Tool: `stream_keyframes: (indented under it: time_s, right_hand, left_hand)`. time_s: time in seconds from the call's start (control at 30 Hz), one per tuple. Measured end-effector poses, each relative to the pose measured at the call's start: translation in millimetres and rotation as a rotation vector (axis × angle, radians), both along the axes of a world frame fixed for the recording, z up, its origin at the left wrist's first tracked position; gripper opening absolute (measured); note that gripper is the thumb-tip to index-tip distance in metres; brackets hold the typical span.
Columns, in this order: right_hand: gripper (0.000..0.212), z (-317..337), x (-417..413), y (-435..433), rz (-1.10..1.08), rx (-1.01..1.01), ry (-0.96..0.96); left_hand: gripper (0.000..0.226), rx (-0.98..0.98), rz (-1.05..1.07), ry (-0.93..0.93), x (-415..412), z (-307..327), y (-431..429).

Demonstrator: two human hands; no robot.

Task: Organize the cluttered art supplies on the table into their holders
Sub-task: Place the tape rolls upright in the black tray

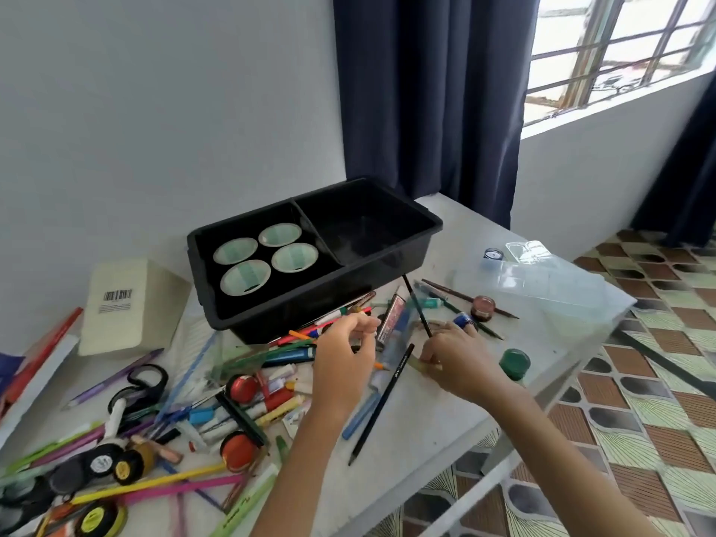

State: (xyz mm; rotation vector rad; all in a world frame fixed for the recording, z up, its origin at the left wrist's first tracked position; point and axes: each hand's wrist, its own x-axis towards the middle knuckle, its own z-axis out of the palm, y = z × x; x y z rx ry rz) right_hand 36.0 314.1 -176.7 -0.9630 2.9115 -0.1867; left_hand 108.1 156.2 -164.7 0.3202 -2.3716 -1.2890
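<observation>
I see the thin dark brush (417,308) slanting up just near of the black tray (387,261), its lower end pinched by the right hand (457,360). The left hand (341,362) has its fingers curled over the scattered pens (271,405); I cannot tell what it grips.

Bright window (620,44) daylight, blurred hands (341,362)
</observation>
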Motion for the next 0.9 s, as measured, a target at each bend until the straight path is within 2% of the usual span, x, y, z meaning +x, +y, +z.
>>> stream_keyframes:
  time_s: [0.17,0.3,0.57,0.77,0.9]
  right_hand:
    - [0.019,20.1,-3.9,-4.9,-0.041,-0.268,-0.152]
    - [0.022,38.0,-10.4,-16.9,-0.043,-0.475,-0.192]
    - [0.032,56.4,-24.4,-36.6,0.016,-0.521,-0.202]
    - [0.024,60.3,-41.1,-61.3,0.073,-0.603,-0.094]
    - [0.022,69.9,-50.2,-80.6,0.120,-0.750,-0.131]
  left_hand:
    - [0.021,0.001,-0.007,0.008,3.4,4.1,-0.9]
    - [0.020,-0.011,-0.019,-0.012,4.4,3.2,0.1]
    - [0.024,0.017,0.047,0.017,3.8,7.9,-21.0]
    - [0.025,0.016,0.167,0.114,-0.5,12.3,-43.9]
    - [0.027,-0.006,0.263,0.229,-4.1,17.8,-56.8]
